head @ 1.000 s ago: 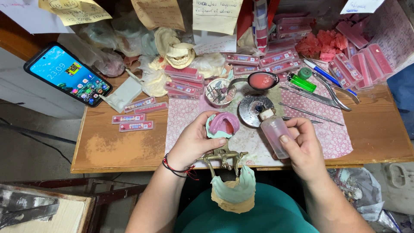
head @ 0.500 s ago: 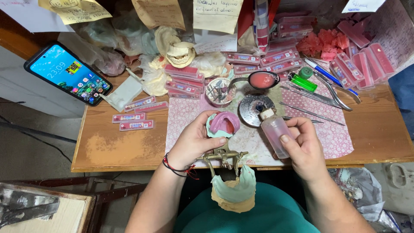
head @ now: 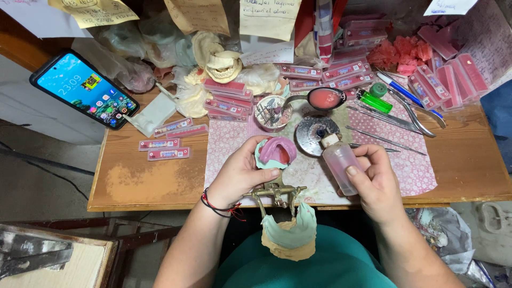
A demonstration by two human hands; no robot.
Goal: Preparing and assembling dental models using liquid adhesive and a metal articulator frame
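Bottle (head: 340, 164) of clear plastic gripped in right hand (head: 376, 184) over table (head: 144, 181), long axis tilted, capped tip pointing up-left toward round metal dish (head: 312, 130). Left hand (head: 240, 173) grips pink-and-green dental cast (head: 275, 153), arch opening downward.

Dental cast with pink wax rim and small squeeze bottle, both held above the patterned mat

The pale green dental cast (head: 273, 153) carries a pink horseshoe-shaped wax rim, facing up, tilted slightly, near the table's front edge; the translucent pinkish squeeze bottle (head: 341, 164) has a white neck and dark tip, leaning with its nozzle pointing up-left, just right of the cast, not touching it
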